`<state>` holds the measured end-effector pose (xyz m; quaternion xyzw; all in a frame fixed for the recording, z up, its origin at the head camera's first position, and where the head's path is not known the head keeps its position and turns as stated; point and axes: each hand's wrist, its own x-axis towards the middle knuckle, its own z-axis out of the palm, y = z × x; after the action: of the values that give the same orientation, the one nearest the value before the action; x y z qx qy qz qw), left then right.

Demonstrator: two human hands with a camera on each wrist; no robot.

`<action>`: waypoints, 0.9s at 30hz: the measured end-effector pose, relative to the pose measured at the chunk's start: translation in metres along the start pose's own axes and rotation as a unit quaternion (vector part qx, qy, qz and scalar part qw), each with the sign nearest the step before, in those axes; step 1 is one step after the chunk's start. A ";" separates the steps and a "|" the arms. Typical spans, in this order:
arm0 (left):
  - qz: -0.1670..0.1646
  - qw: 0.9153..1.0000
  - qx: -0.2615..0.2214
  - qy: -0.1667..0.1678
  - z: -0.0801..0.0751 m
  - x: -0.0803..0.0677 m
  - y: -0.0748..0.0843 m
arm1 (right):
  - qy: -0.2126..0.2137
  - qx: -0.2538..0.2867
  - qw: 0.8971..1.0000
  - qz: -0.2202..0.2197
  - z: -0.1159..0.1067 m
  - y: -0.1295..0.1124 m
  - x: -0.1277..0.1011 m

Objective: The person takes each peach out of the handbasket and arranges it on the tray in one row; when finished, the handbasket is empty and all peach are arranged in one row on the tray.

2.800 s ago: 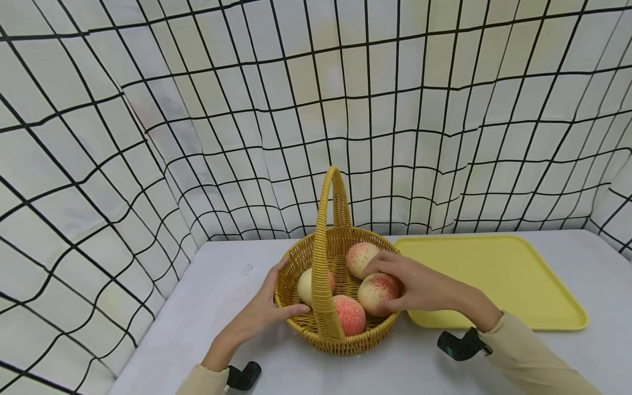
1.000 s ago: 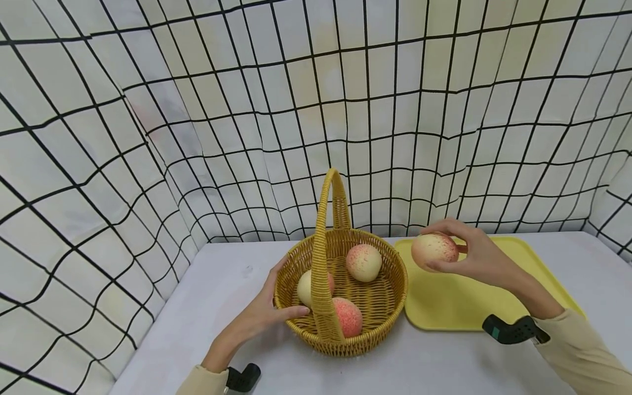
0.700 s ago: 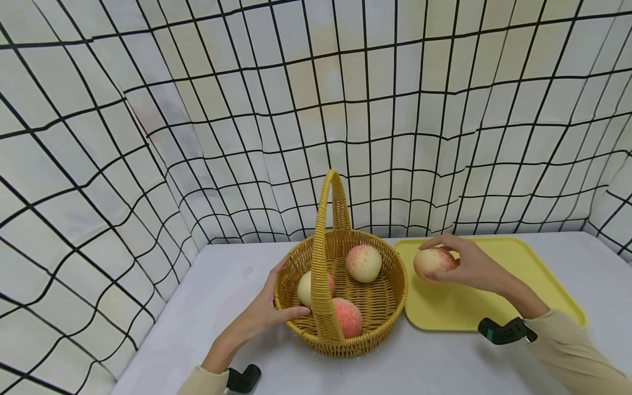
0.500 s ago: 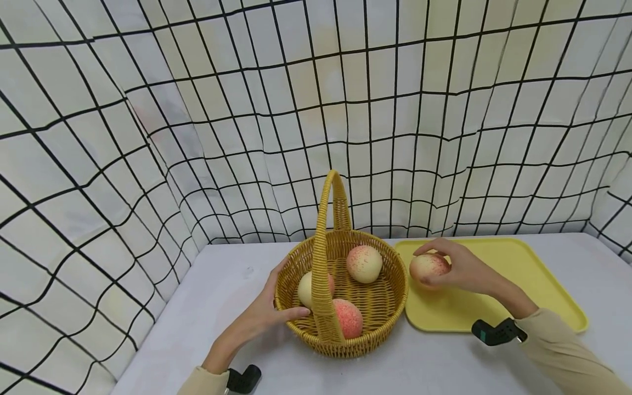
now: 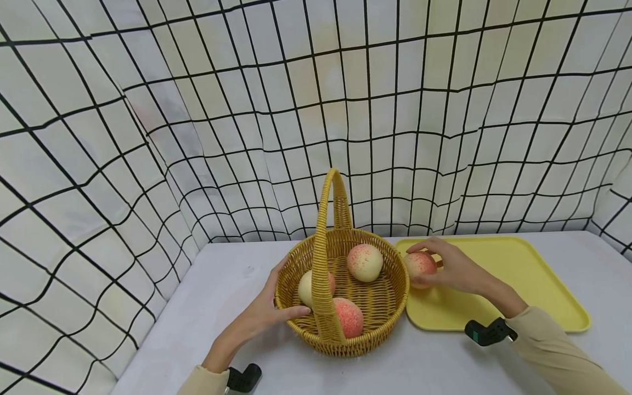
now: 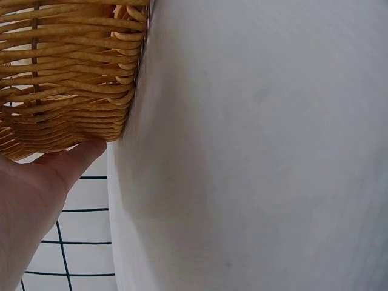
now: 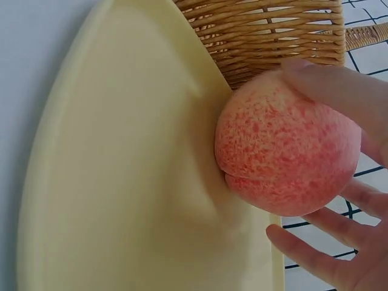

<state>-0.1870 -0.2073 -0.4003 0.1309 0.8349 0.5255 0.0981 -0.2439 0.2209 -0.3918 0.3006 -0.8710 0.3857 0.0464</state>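
Note:
A yellow wicker basket [image 5: 367, 347] with a tall arched handle stands mid-table. My left hand [image 5: 264, 307] holds its left side, thumb over the rim and fingers along the outer wall. Inside lie a cream peach with red speckles [image 5: 365, 263], a pink peach [image 5: 349, 318] at the front, and a pale peach [image 5: 304, 288] partly behind the handle. At the left end of the yellow tray [image 5: 508, 280], my right hand [image 5: 456, 269] holds a red-speckled peach [image 7: 285, 145] between thumb and fingers, close beside the basket. Whether its underside touches the tray is unclear.
A white-covered table [image 5: 415, 362] carries the basket and tray. Black netting [image 5: 375, 126] over white cloth walls rises behind and at both sides. The tray's left edge lies against the basket's right side. A black wrist device [image 5: 489, 332] hangs below the right sleeve.
My right hand took the peach from the basket's right side, carried it over the tray, then lowered it and moved it left toward the basket. The left hand has stayed put.

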 end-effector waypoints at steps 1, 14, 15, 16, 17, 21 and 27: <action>0.000 1.000 0.000 0.000 0.000 0.000 0.000 | -0.001 0.002 1.000 -0.003 0.000 -0.001 0.000; 0.005 1.000 0.000 0.003 -0.001 0.001 -0.001 | -0.016 -0.002 1.000 -0.012 -0.002 -0.001 0.000; 0.007 1.000 -0.001 0.002 0.000 0.001 -0.001 | -0.018 -0.001 1.000 -0.011 -0.003 0.000 0.000; 0.008 1.000 -0.002 0.002 0.000 0.001 -0.001 | -0.020 -0.001 1.000 -0.010 -0.003 0.000 0.000; 0.009 1.000 -0.003 0.001 0.000 0.001 -0.001 | -0.022 0.000 1.000 -0.010 -0.004 0.000 0.000; 0.010 1.000 -0.003 -0.001 0.000 0.001 -0.001 | -0.025 0.006 1.000 -0.010 -0.005 0.000 0.000; 0.007 1.000 -0.001 0.000 0.000 0.001 -0.002 | -0.021 0.002 1.000 -0.016 -0.006 -0.001 0.000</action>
<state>-0.1885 -0.2074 -0.4018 0.1363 0.8336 0.5270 0.0943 -0.2443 0.2248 -0.3873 0.3231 -0.8658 0.3806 0.0336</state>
